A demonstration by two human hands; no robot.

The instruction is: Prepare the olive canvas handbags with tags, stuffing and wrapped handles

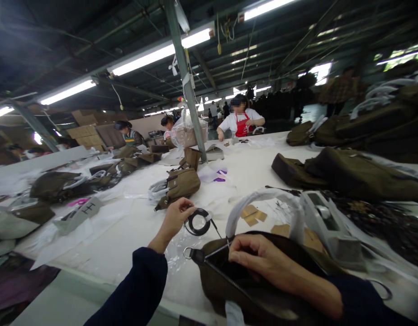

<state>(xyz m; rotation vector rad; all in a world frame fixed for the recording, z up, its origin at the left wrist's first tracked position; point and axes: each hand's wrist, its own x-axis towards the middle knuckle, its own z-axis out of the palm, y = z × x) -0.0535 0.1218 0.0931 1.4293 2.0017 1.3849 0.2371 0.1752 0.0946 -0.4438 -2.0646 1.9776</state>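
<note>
Left hand (177,218) pinches a black coil (198,232), surface (110,244) spreading leftward; right hand (261,258), grip unclear, is above open bag (214,290), by its edge.

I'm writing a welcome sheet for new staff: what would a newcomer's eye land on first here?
Probably the open olive-brown bag at the front, its white-wrapped handle arching up and the right grip at its unzipped mouth. Beyond it to the left, the left grip pinches a black coil. Farther back, across the white table, a person's red apron stands out.
</note>
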